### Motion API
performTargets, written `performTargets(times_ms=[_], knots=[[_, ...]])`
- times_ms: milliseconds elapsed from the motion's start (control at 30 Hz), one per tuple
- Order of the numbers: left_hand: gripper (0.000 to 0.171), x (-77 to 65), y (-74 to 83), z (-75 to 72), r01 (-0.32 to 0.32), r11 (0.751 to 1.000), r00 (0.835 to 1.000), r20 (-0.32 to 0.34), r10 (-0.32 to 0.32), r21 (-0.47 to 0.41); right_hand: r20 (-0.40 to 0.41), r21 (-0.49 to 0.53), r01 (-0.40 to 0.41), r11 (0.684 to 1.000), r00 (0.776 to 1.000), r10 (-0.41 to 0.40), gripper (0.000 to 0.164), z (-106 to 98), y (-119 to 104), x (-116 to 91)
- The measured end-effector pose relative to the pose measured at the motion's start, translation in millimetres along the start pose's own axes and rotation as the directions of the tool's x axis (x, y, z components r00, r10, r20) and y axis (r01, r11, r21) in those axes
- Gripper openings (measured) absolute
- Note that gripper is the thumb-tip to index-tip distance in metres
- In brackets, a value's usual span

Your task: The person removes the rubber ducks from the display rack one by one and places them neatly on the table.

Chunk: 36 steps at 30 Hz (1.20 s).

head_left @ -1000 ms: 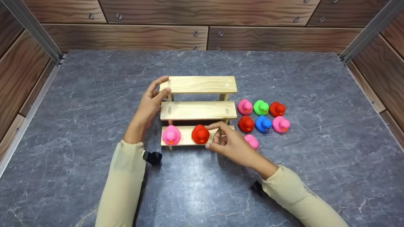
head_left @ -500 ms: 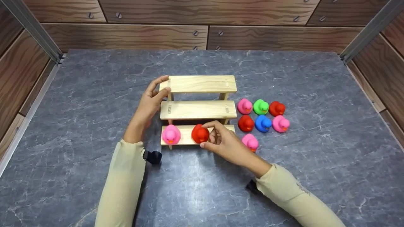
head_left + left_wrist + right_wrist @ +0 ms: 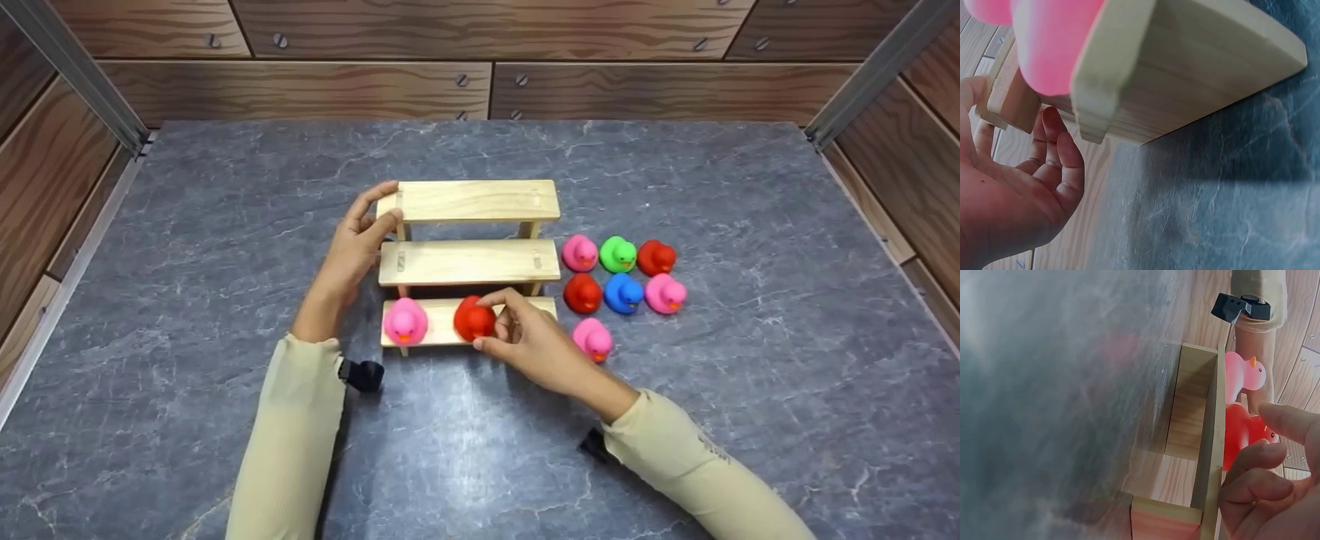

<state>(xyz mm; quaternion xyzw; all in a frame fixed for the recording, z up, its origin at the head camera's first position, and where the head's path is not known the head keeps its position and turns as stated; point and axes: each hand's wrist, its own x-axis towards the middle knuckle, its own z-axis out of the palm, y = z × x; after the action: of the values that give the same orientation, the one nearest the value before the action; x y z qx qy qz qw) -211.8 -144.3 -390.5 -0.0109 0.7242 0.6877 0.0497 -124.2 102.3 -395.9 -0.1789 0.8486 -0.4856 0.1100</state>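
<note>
A three-step wooden stand (image 3: 469, 261) is in the middle of the head view. My left hand (image 3: 351, 247) grips the left end of its top step, thumb on the upper face. In the left wrist view its other fingers (image 3: 1069, 163) curl beside the stand. My right hand (image 3: 544, 341) pinches a red rubber duck (image 3: 472, 319) on the lowest step, index finger behind and thumb in front. The right wrist view shows the same red duck (image 3: 1235, 436) beside the thumb. A pink rubber duck (image 3: 406, 322) sits at the left end of that step.
Right of the stand, several rubber ducks stand on the grey marbled table (image 3: 750, 360): a green one (image 3: 618, 255), a blue one (image 3: 624, 293), and red and pink ones. The nearest pink duck (image 3: 594, 340) is close to my right wrist. Wood-patterned panels (image 3: 300, 90) border the table.
My right hand has moved slightly left, its thumb and index finger closing in around the red duck. My left hand stays on the top step.
</note>
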Motion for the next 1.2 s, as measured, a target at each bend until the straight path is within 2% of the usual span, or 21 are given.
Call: performTargets(times_ms=[267, 533, 833, 1033, 1200], knots=[[0.047, 0.8, -0.3, 0.3, 0.005, 1.000, 1.000, -0.005, -0.005, -0.001, -0.003, 0.041, 0.008, 0.999, 1.000, -0.008, 0.037, -7.2, 2.1, -5.3], [0.048, 0.4, -0.8, -0.4, -0.020, 1.000, 1.000, 0.011, 0.020, 0.015, -0.027, 0.048, 0.003, 0.999, 1.000, -0.001, 0.037, -25.2, 8.3, -15.3], [0.048, 0.1, -0.4, 0.0, -0.015, 1.000, 1.000, -0.001, 0.015, 0.011, -0.038, 0.030, 0.009, 1.000, 0.999, -0.008, 0.039, -46.1, 19.0, -28.6], [0.048, 0.7, -0.4, -1.2, -0.014, 1.000, 1.000, 0.003, 0.014, 0.016, -0.067, -0.001, -0.022, 1.000, 0.997, 0.022, 0.039, -59.0, 23.4, -35.9], [0.047, 1.3, -1.2, -1.4, -0.011, 1.000, 1.000, 0.001, 0.011, 0.022, -0.071, 0.016, -0.044, 0.999, 0.996, 0.045, 0.038, -68.7, 26.5, -41.2]])
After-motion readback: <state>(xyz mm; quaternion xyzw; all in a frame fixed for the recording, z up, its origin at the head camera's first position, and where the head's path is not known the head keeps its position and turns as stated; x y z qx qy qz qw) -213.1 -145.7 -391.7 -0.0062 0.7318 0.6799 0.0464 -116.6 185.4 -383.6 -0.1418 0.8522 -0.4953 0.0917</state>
